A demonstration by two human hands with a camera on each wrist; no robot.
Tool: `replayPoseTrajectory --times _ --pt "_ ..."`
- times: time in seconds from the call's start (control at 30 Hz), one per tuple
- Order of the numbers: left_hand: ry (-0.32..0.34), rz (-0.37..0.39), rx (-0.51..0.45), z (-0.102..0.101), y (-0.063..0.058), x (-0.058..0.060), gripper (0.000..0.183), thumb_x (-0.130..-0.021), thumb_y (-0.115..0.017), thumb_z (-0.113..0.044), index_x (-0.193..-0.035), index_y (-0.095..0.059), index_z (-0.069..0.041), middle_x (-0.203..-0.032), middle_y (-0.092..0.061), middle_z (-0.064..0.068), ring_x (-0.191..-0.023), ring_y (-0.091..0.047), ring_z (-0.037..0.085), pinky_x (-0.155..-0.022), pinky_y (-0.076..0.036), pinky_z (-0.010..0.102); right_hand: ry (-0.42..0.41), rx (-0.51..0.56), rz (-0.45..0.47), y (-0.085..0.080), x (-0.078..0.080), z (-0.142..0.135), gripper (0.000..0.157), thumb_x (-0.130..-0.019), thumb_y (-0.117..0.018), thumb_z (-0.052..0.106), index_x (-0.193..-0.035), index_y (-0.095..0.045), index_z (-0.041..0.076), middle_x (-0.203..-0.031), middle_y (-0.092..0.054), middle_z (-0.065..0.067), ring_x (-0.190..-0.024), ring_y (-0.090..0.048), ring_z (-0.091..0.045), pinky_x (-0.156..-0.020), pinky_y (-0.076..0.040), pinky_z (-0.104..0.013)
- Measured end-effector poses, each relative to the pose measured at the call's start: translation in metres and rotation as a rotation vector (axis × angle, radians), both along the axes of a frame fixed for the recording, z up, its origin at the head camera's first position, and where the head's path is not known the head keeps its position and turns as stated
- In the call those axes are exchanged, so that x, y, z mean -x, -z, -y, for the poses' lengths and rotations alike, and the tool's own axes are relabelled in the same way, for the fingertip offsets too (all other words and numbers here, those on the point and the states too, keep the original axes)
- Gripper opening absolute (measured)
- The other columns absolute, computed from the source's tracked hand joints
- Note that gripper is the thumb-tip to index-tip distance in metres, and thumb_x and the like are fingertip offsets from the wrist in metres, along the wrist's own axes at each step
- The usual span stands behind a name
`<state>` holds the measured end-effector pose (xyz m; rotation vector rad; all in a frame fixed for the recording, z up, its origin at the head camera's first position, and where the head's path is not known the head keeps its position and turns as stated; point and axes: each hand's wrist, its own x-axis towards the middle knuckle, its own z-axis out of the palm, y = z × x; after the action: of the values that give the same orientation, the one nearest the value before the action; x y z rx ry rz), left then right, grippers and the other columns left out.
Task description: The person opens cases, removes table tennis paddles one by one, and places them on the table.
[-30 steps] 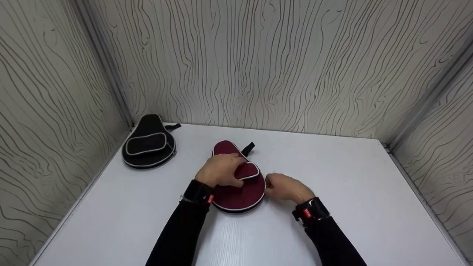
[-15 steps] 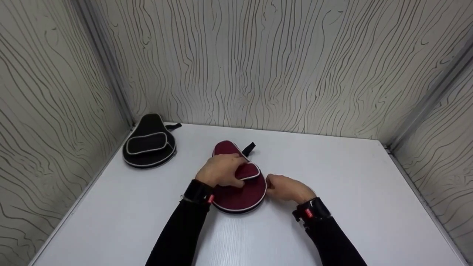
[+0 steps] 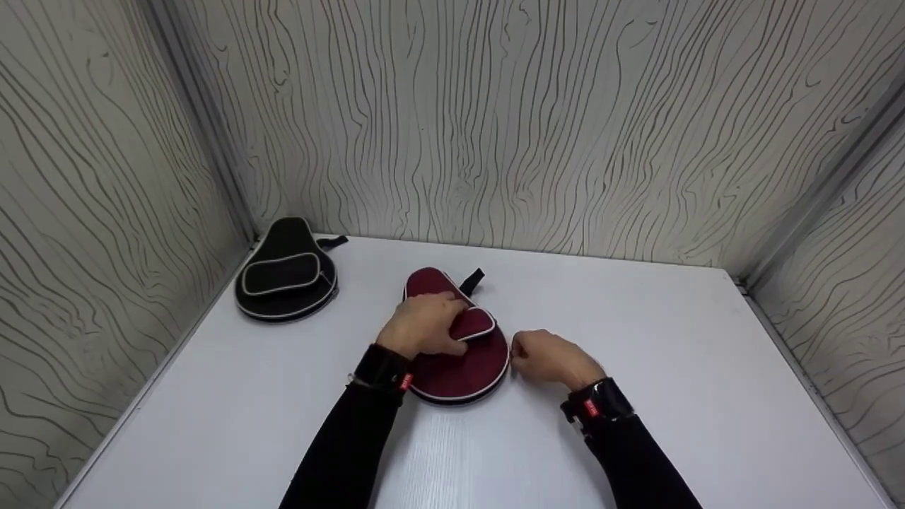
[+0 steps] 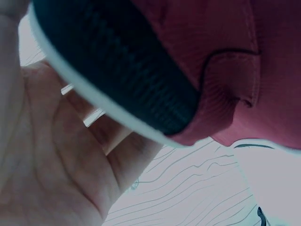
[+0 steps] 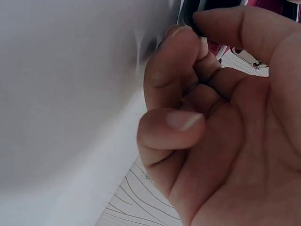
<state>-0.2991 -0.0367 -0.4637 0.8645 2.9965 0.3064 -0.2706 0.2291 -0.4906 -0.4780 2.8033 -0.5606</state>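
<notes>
A dark red table tennis paddle case (image 3: 459, 375) with white piping lies on the white table, its narrow end pointing away. My left hand (image 3: 424, 325) reaches over it and grips its raised front pocket (image 3: 475, 322), thumb on the near side. In the left wrist view the fingers pass behind the white-edged red case (image 4: 282, 70). At the case's right edge, the thumb and forefinger of my right hand (image 3: 555, 357) pinch a small dark zipper pull, mostly hidden by the fingertips. The right wrist view has the other fingers curled toward the palm (image 5: 235, 141).
A black paddle case (image 3: 283, 283) with white piping lies at the table's back left, pocket up. Wood-grain patterned panels (image 3: 452, 127) rise behind the table (image 3: 693, 367) and along both sides. A black strap (image 3: 472, 281) sticks out from the red case's far right side.
The red case has shifted slightly away and to the left under my left hand. My right hand has risen very slightly at its edge. The black case stays put.
</notes>
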Motion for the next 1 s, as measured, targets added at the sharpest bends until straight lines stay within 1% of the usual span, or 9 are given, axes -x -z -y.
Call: replayPoseTrajectory --times 0.1,0.27,0.47,0.67,0.87,1.0 --pt "-0.027 -0.017 -0.001 0.000 0.001 0.001 0.065 -0.092 -0.093 -0.041 -0.148 -0.078 -0.011 -0.139 -0.080 0.008 -0.122 -0.080 0.028 -0.107 -0.070 0.050 0.005 0.016 -0.054 0.001 0.001 0.000 0.012 -0.102 -0.074 0.009 -0.091 -0.073 0.012 -0.083 -0.067 0.004 -0.078 -0.060 -0.013 -0.072 -0.051 -0.033" --pt "-0.080 -0.036 -0.018 -0.001 0.005 0.003 0.064 -0.092 -0.095 -0.038 -0.146 -0.079 -0.007 -0.141 -0.080 0.012 -0.128 -0.079 0.034 -0.108 -0.070 0.053 -0.012 0.035 -0.126 0.004 0.003 0.001 0.013 -0.103 -0.077 0.006 -0.091 -0.075 0.010 -0.081 -0.068 0.004 -0.077 -0.060 -0.012 -0.071 -0.053 -0.033" --pt "-0.130 -0.044 -0.035 -0.002 0.009 0.004 0.064 -0.092 -0.098 -0.035 -0.144 -0.079 -0.004 -0.142 -0.078 0.015 -0.129 -0.077 0.040 -0.108 -0.070 0.054 -0.002 0.025 -0.152 0.004 0.005 0.007 0.013 -0.107 -0.079 0.009 -0.093 -0.079 0.010 -0.083 -0.073 0.002 -0.077 -0.063 -0.013 -0.074 -0.059 -0.037" --pt "-0.158 -0.075 -0.052 -0.003 0.015 0.005 0.061 -0.092 -0.099 -0.033 -0.141 -0.080 -0.003 -0.141 -0.079 0.015 -0.126 -0.078 0.041 -0.108 -0.070 0.053 0.003 0.012 -0.185 0.006 0.005 0.010 0.012 -0.107 -0.082 0.010 -0.095 -0.080 0.009 -0.084 -0.076 0.000 -0.078 -0.066 -0.014 -0.075 -0.062 -0.042" --pt "-0.194 -0.127 -0.082 -0.005 0.018 0.005 0.055 -0.092 -0.099 -0.031 -0.135 -0.081 -0.001 -0.136 -0.079 0.016 -0.120 -0.079 0.040 -0.103 -0.072 0.055 0.005 0.010 -0.197 0.006 0.004 0.011 0.013 -0.106 -0.081 0.009 -0.093 -0.080 0.009 -0.082 -0.075 0.001 -0.075 -0.063 -0.012 -0.070 -0.059 -0.038" --pt "-0.214 -0.135 -0.097 -0.005 0.020 0.005 0.052 -0.094 -0.097 -0.030 -0.134 -0.080 -0.001 -0.136 -0.079 0.018 -0.120 -0.078 0.042 -0.102 -0.071 0.057 0.000 0.004 -0.200 0.008 0.004 0.013 0.015 -0.106 -0.081 0.009 -0.092 -0.079 0.010 -0.081 -0.074 0.002 -0.073 -0.062 -0.012 -0.068 -0.058 -0.037"
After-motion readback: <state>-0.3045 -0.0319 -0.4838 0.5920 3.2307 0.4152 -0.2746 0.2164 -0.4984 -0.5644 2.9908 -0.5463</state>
